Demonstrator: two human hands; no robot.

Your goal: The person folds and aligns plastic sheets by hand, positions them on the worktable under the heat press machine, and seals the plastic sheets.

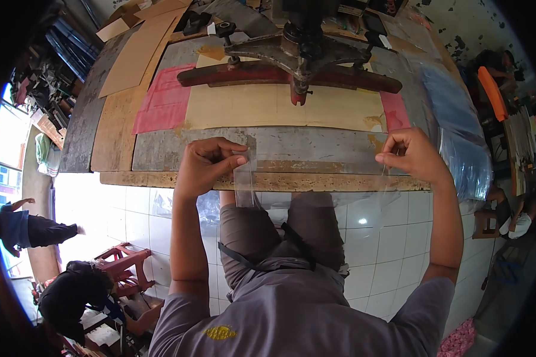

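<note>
My left hand (211, 165) is closed in a pinch on a clear plastic sheet (244, 185), whose folded edge hangs down over the front of the bench. My right hand (412, 156) pinches thin clear plastic as well; a faint see-through edge drops from its fingertips. The plastic seems to span both hands, though its middle is hard to make out. Beyond the hands stands a press with a long red bar (244, 74), held above a cream-coloured sheet (280, 110) with pink pieces (164, 98) at its ends.
A wooden edge (315, 182) runs along the bench front. Stacked clear plastic (458, 134) lies at the right, cardboard (140, 50) at the left. Other people are at both sides; one bends near a red stool (125, 268).
</note>
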